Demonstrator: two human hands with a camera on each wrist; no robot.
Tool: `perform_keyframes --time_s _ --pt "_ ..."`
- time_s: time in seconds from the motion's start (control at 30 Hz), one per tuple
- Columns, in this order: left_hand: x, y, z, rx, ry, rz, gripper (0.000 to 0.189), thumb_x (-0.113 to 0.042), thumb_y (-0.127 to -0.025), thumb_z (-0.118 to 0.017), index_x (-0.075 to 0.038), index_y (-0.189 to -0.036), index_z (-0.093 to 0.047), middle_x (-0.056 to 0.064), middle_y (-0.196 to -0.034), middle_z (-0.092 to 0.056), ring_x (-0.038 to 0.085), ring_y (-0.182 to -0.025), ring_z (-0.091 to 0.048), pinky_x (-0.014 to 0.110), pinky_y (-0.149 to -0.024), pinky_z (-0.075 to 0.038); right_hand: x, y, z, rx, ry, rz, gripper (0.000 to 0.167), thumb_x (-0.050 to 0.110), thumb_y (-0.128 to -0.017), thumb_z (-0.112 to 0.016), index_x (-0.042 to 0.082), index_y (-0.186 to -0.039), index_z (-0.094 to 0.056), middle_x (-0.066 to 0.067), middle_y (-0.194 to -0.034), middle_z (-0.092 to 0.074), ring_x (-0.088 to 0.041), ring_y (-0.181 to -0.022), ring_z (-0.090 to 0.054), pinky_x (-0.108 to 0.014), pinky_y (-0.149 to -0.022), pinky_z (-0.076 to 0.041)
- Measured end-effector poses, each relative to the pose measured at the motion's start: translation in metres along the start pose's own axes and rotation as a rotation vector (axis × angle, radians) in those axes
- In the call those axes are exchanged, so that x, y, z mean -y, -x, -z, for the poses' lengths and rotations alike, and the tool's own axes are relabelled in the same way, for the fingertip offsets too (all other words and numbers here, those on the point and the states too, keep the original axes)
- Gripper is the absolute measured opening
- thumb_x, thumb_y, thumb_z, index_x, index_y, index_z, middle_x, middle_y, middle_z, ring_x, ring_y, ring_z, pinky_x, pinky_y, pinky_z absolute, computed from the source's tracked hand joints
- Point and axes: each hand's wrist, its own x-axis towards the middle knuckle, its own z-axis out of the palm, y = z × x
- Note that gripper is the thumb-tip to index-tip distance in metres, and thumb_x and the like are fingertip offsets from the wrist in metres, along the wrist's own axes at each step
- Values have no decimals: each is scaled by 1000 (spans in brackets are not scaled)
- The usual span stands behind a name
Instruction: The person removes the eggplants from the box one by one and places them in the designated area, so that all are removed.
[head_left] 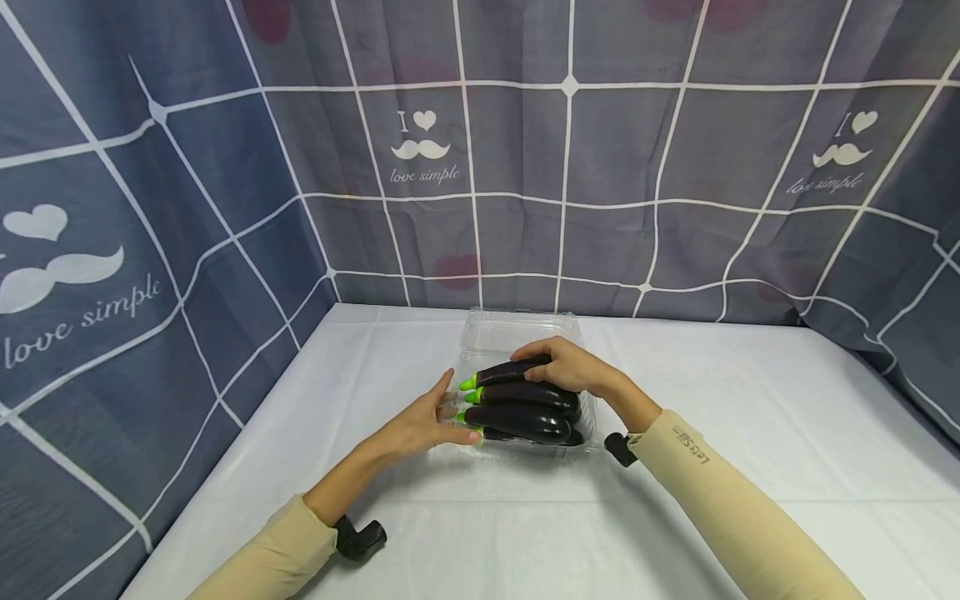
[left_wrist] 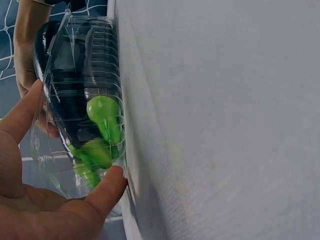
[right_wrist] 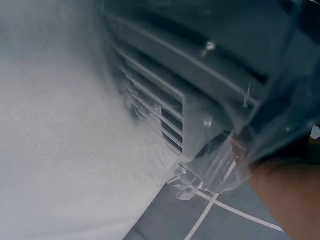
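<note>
Several dark, glossy eggplants (head_left: pixel 517 419) with bright green stem ends lie side by side in a clear plastic clamshell box (left_wrist: pixel 102 65). The box's lid (head_left: pixel 487 335) is folded back behind it. My right hand (head_left: pixel 568 364) reaches over the right side and holds the farthest eggplant (head_left: pixel 495 374), thumb on the near side. My left hand (head_left: pixel 420 427) is at the box's left end, its fingers spread and fairly straight, with the thumb by the near corner. In the right wrist view, the box's ribbed wall (right_wrist: pixel 200 125) partly covers the right hand (right_wrist: pixel 290 190).
The box stands on a white-covered table (head_left: pixel 480 533). A grey checked curtain (head_left: pixel 517 150) with white lines hangs behind the table and along both sides. A black wrist device (head_left: pixel 362 540) is at the left sleeve, and another (head_left: pixel 619 449) at the right.
</note>
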Motion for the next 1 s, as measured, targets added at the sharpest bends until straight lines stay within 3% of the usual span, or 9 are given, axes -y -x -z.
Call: perform_keyframes --time_s 0.37,1.0 --pt "0 0 1 -1 -13 5 118 -31 -80 -84 -16 -159 3 22 -159 -19 38 -144 -25 58 -106 -32 1 2 -4 -34 -60 -69 36 3 -93 -61 -2 -129 -63 -17 -129 -61 -30 -119 -54 -47 -101 -38" --pt "0 1 1 10 -11 -11 117 -29 -82 -83 -14 -159 4 22 -158 -22 38 -144 -25 58 -105 -33 -2 3 -3 -83 -19 -39 33 3 -91 -63 3 -123 -68 -11 -123 -66 -24 -114 -57 -44 -99 -41"
